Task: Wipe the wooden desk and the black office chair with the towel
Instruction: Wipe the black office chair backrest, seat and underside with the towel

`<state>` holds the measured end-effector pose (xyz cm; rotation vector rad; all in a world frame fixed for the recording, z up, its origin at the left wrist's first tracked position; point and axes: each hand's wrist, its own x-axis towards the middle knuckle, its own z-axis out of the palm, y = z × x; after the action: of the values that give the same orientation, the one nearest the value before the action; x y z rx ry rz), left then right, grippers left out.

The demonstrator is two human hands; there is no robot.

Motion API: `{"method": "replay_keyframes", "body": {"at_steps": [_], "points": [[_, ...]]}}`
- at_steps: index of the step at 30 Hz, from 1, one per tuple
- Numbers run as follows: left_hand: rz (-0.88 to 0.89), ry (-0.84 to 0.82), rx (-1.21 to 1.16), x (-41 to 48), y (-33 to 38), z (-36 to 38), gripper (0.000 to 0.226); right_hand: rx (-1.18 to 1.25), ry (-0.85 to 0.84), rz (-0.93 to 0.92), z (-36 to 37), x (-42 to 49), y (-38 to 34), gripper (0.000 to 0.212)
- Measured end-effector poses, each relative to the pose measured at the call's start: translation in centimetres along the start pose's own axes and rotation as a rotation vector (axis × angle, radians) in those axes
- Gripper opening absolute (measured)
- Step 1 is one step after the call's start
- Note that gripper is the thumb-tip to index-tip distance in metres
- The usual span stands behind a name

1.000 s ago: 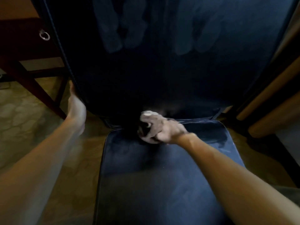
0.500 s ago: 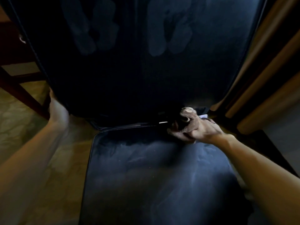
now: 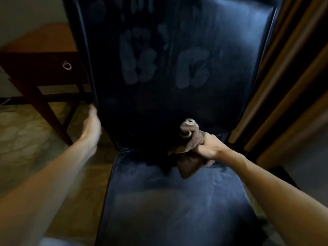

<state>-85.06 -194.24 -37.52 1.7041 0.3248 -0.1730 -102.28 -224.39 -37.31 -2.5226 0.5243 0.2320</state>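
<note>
The black office chair (image 3: 177, 201) fills the middle of the view, its tall backrest (image 3: 177, 59) marked with pale smudges. My right hand (image 3: 207, 148) grips a bunched brownish towel (image 3: 190, 137) at the crease where the seat meets the backrest, right of centre. Part of the towel hangs down onto the seat. My left hand (image 3: 91, 125) holds the left edge of the backrest low down; its fingers are hidden behind the edge. The wooden desk (image 3: 40, 64) stands at the upper left behind the chair.
A metal ring pull (image 3: 67, 66) sits on the desk's dark drawer front. Slanted desk legs (image 3: 51, 112) reach the patterned carpet (image 3: 23, 139) to the left. Tan curtain folds (image 3: 292, 86) hang close along the chair's right side.
My right hand slid the towel rightward along the crease, then lifted slightly off the seat. The view shifted, bringing the desk and drawer pull back in. My left hand stays on the backrest edge.
</note>
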Motion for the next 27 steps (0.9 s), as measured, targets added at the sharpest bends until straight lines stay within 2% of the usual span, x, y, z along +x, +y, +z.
{"method": "replay_keyframes", "body": {"at_steps": [2,4,7,11,13,15,19,21,24,25,26,27], "points": [[0.042,-0.035,0.021,-2.1,1.1,-0.2,0.085,0.107,0.066,-0.1,-0.7,-0.9,-2.3,0.066],[0.083,-0.09,0.044,-3.6,1.8,-0.5,0.078,0.137,0.121,-0.169,-2.1,-2.0,-5.0,0.071],[0.127,-0.129,0.067,-5.6,4.1,-1.0,0.073,0.24,0.296,-0.249,-5.1,-3.1,-8.3,0.058],[0.195,-0.137,0.06,-6.6,7.5,-1.7,0.065,0.262,0.66,-0.32,-10.3,-5.0,-12.2,0.045],[0.211,-0.152,0.069,-6.6,9.6,-1.6,0.064,0.164,0.878,-0.363,-13.7,-5.7,-13.5,0.047],[0.219,-0.136,0.055,-6.4,11.8,-1.2,0.063,0.01,1.073,-0.363,-17.4,-6.0,-14.5,0.059],[0.178,-0.085,0.031,-6.2,15.0,0.7,0.067,-0.132,1.395,-0.378,-23.3,-5.1,-15.3,0.067],[0.14,-0.038,0.119,-6.4,15.7,2.1,0.075,-0.201,1.362,-0.373,-25.0,-3.3,-15.5,0.073],[0.111,0.037,0.223,-6.3,15.5,4.0,0.08,-0.402,0.845,-0.314,-24.2,0.8,-14.6,0.092],[0.114,0.049,0.231,-5.9,15.3,4.3,0.08,-0.471,0.727,-0.321,-23.1,2.4,-14.0,0.097],[0.117,0.052,0.232,-5.7,14.8,4.4,0.079,-0.521,0.697,-0.343,-21.8,3.3,-13.2,0.098],[0.127,0.058,0.236,-5.4,14.4,4.3,0.078,-0.537,0.744,-0.369,-20.6,4.1,-12.5,0.095]]}}
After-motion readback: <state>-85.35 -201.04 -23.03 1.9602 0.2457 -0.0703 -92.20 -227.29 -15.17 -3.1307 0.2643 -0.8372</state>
